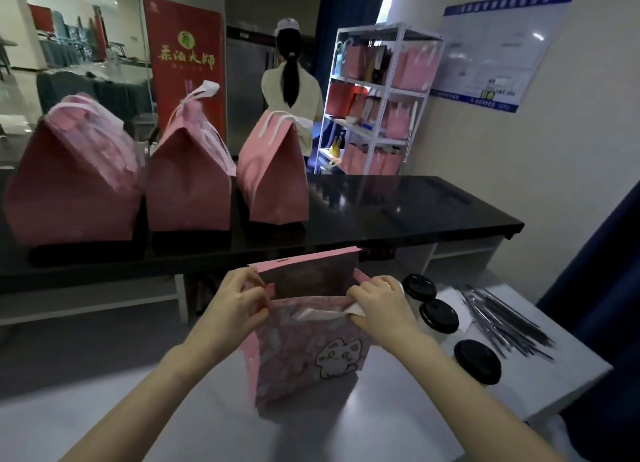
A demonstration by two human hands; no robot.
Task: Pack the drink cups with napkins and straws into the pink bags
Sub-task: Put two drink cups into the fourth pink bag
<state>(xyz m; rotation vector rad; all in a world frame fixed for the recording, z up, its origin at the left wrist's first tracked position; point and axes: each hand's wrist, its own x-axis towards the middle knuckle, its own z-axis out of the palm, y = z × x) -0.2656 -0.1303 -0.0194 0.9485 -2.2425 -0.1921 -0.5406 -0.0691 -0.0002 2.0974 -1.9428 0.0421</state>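
Pinching the papery rim of the open pink bag (304, 351), the left hand (235, 306) and right hand (377, 306) clamp opposite sides. Glossy round black-lidded cups (439, 316) stand right, beside thin dark straws (502, 323).

both hands (239, 302) pinching pink bag (304, 354) rim

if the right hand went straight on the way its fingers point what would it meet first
The pink bag, whose rim the right hand now pinches; beyond it, probably the left hand across the opening.
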